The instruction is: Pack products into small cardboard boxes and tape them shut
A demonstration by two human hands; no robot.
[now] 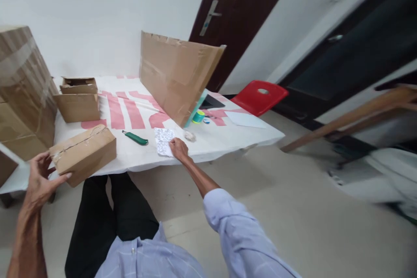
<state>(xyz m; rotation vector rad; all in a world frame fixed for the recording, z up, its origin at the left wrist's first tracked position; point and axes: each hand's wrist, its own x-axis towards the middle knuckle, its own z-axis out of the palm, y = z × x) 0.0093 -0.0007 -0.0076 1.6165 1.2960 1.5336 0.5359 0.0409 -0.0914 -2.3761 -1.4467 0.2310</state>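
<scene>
My left hand [42, 178] grips the near left end of a closed cardboard box [84, 152], its thumb and fingers on either side. The box lies at the table's front edge with a torn seam along its top. My right hand [179, 148] pinches the right edge of a white patterned sheet [163, 141], which lies on the table. Left of the sheet lies a green utility knife [135, 138]. A small crumpled clear item [189, 135] is just right of my right hand.
Large taped cartons [24, 91] stand at the left, beside a small open box [78, 106]. A big cardboard panel [176, 71] stands at the back. Green tape [198, 116], a dark flat item [211, 102] and a red chair [260, 97] are farther right.
</scene>
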